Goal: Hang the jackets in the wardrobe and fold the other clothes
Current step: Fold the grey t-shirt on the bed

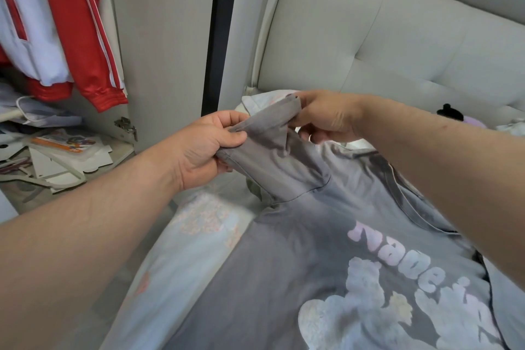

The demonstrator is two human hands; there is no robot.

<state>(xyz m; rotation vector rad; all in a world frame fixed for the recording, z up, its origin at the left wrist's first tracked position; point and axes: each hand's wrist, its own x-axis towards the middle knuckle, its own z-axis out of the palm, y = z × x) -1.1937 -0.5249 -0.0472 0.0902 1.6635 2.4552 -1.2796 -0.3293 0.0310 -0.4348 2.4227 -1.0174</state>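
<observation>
L hand [207, 145] & R hand [326, 116] grips clamped on grey tee [298, 258] sleeve [270, 133], 11 o'clock of print; uneven pull could skew fold, bunch body on bed [181, 258].

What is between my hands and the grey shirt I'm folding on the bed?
Nothing visible. The left hand and right hand both pinch the sleeve of the grey shirt, which lies spread on the bed.

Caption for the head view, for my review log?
The left hand and right hand pinch the sleeve of a grey printed T-shirt spread on the bed; a red-and-white jacket hangs.
</observation>
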